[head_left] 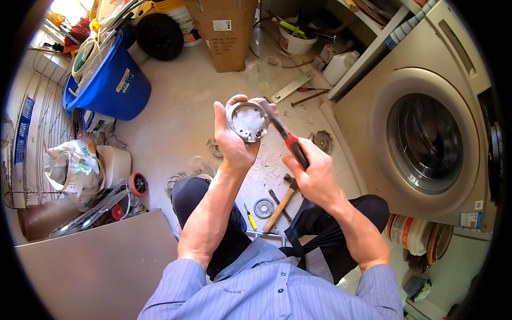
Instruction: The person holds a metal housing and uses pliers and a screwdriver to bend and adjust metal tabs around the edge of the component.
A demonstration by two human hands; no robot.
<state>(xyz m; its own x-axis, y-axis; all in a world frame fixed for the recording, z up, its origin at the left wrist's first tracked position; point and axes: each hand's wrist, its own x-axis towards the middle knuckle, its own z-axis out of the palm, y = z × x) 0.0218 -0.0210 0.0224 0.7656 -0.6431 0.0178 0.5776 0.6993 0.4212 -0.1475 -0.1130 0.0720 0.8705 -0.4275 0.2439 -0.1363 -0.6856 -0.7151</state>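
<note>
My left hand (238, 148) is raised in front of me, its fingers wrapped round a round metal part (249, 118) with a raised rim and several small holes. In my right hand (319, 173) is a flat-bladed tool with a red and black handle (293, 146). Its dark blade reaches up to the right side of the round part and appears to touch the rim. Whether it is a file or a scraper I cannot tell. Below, between my legs, lie a hammer (281, 209), a yellow-handled screwdriver (250, 217) and a grey metal disc (264, 208).
A washing machine (362, 144) stands at the right. At the left are a blue bucket (125, 85) and a folded cart with red wheels (138, 184). A cardboard box (229, 40) stands at the back. Another round metal part (323, 141) and pale debris (264, 170) lie on the floor.
</note>
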